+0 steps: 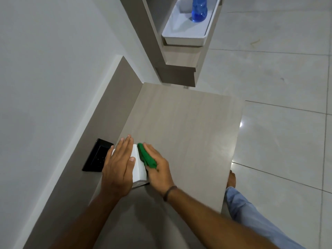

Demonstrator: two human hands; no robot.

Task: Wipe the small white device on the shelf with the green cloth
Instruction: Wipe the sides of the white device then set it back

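Pressing green cloth point(147, 157) against white device point(139, 165), right hand point(158, 169) fingers grip it; left hand point(117, 168) flat, shelf point(188, 132) beyond bare.

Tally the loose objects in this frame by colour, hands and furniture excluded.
White: 2, the small white device and the white tray
Green: 1, the green cloth
Blue: 1, the blue bottle
Black: 1, the black device
Total: 5

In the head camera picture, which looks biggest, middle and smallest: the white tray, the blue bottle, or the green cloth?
1. white tray, clearly the biggest.
2. and 3. blue bottle and green cloth look alike. The bottle is cut off by the picture's top and farther away; the cloth is bunched under the right hand. I can't rank them.
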